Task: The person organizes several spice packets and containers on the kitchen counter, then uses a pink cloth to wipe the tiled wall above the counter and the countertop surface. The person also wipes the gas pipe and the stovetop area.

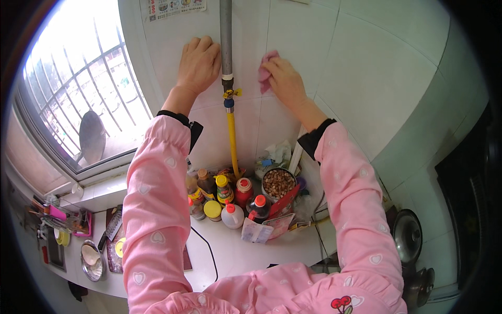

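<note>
My right hand (287,80) grips a crumpled pink cloth (267,70) against the white tiled wall (298,35). To the left of the grey vertical pipe (226,37), my left hand (200,59) is raised at the wall with its fingers curled. Its palm and fingertips are hidden, so I cannot see whether anything is inside. Between and below the hands, a yellow-handled valve (232,93) joins the pipe to a yellow corrugated hose (232,137). The hose runs down behind the bottles.
Several sauce bottles (224,188) and a tin of peanuts (279,183) crowd the counter's back corner. A barred window (90,78) is at left. Below it are a cleaver (111,227) on a cutting board and a metal bowl (92,261). Lidded pots (407,237) stand at right.
</note>
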Motion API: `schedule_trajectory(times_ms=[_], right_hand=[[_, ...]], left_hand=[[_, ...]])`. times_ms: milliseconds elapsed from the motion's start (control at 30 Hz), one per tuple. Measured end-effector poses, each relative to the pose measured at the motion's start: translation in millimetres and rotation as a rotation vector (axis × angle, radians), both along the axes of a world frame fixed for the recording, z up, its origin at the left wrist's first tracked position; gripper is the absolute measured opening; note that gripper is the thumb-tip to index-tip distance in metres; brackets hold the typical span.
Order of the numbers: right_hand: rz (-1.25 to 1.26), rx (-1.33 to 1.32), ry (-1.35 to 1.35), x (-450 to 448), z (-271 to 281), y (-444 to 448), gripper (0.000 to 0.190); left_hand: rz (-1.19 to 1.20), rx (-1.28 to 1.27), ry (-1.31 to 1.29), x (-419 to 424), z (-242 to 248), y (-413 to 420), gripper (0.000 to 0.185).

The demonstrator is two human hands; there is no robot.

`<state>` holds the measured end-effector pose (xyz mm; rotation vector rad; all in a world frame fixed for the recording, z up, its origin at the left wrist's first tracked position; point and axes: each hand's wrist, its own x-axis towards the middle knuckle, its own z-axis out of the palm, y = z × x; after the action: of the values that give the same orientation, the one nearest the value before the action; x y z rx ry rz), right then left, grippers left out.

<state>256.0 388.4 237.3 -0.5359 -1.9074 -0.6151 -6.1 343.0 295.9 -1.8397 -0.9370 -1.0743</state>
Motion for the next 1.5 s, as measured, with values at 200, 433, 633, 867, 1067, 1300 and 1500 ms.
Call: schedule_trajectory(times_ms=[200, 433, 633, 867, 1067, 1300, 1500], right_hand=[[0.004, -0.256, -0.338, 2.7, -35.9, -4.9, 0.028], [-0.071, -0.293, -0.087, -8.0, 14.0, -42.9, 0.023], [0.171, 0.216, 0.111, -64.1, 147.6, -78.5, 0.028], [0.086, 0.078, -0.211, -90.6, 108.7, -70.9, 0.025], [0.255, -0.08, -0.244, -98.1, 110.4, -90.0, 0.031], [0.551, -0.346, -0.076, -147.8, 129.7, -102.4, 0.043], [0.088, -0.016, -0.152, -175.7, 119.8, -76.5, 0.055]], left_hand=[[0.013, 0.007, -0.021, 2.0, -2.4, 1.1, 0.009], [-0.071, -0.108, -0.041, -1.9, 9.3, -10.5, 0.014], [-0.305, -0.259, -0.516, -4.7, 19.5, -31.8, 0.019], [-0.235, -0.256, -0.53, -21.2, 19.5, -55.7, 0.025], [-0.679, -0.733, -1.004, -26.8, 34.0, -73.3, 0.043], [-1.066, -0.768, -1.075, -46.4, 42.6, -94.1, 0.035], [-0.899, -0.026, -1.272, -117.3, 55.8, -72.9, 0.021]])
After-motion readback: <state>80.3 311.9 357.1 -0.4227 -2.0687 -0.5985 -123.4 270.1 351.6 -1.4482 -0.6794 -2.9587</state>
